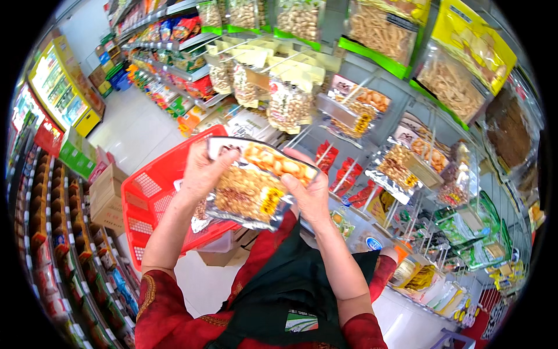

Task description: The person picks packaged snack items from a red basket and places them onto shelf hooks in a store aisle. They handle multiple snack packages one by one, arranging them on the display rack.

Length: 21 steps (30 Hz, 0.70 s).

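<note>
Between both hands I hold a clear-windowed snack bag (250, 192) filled with brown nut-like pieces, with a printed header and a yellow label. My left hand (209, 168) grips its upper left corner, the thumb lying over the header. At the upper right corner, my right hand (309, 187) pinches the header between thumb and fingers. Below and left of the bag is a red plastic basket (135, 196), partly hidden by my left forearm. Part of another packet (200, 221) shows in the basket under the held bag.
Similar bags (355, 109) hang from metal pegs ahead, beside pouches of pistachio-like nuts (290, 104). Small red packets (344, 174) hang lower. Cardboard boxes (107, 196) stand on the left by stocked shelves (56, 227). A yellow drinks fridge (65, 87) stands at the aisle's far end.
</note>
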Each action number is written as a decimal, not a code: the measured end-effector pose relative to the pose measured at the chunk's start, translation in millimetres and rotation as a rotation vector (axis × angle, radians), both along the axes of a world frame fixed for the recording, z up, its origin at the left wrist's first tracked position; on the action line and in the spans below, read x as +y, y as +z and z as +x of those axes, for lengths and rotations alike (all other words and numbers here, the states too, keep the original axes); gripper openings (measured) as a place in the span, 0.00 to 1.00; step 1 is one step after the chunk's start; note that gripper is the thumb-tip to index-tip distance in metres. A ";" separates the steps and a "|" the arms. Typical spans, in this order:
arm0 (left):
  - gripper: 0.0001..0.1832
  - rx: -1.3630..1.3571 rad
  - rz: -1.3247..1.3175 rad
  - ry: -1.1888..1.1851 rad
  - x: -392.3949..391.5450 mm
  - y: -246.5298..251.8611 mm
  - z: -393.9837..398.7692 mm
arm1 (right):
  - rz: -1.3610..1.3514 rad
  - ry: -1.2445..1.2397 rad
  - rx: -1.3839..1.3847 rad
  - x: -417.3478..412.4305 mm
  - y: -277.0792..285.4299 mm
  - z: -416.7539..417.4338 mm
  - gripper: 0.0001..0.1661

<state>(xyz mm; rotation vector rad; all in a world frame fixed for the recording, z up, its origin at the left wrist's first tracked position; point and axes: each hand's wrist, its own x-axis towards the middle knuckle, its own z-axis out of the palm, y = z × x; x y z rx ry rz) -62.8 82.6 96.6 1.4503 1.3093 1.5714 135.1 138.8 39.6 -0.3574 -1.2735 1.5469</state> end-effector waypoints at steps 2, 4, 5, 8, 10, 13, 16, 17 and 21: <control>0.09 -0.096 -0.114 -0.090 14.6 -11.0 19.5 | -0.073 -0.098 -0.008 1.5 -7.8 18.1 0.15; 0.11 -0.266 -0.209 -0.150 36.2 -30.0 35.7 | -0.143 -0.112 0.032 10.8 -14.1 37.1 0.13; 0.10 -0.268 -0.254 -0.173 48.4 -40.5 37.3 | -0.130 -0.149 -0.033 22.3 -26.9 46.0 0.15; 0.08 -0.512 -0.261 -0.237 93.1 -62.5 60.5 | -0.297 -0.216 0.023 42.4 -24.4 58.8 0.20; 0.09 -0.554 -0.264 -0.253 123.5 -70.5 71.4 | -0.415 -0.368 -0.065 65.9 -32.9 62.4 0.29; 0.09 -0.561 -0.235 -0.287 154.6 -73.4 80.1 | -0.426 -0.298 -0.089 89.0 -28.1 71.3 0.29; 0.08 -0.583 -0.178 -0.320 171.3 -69.6 82.9 | -0.274 -0.388 -0.068 99.1 -19.1 68.7 0.18; 0.08 -0.592 -0.156 -0.328 175.7 -67.8 83.7 | -0.238 -0.385 -0.064 99.5 -14.1 70.1 0.17; 0.08 -0.606 -0.098 -0.390 187.7 -66.5 81.5 | -0.098 -0.344 -0.049 108.0 -9.4 72.3 0.14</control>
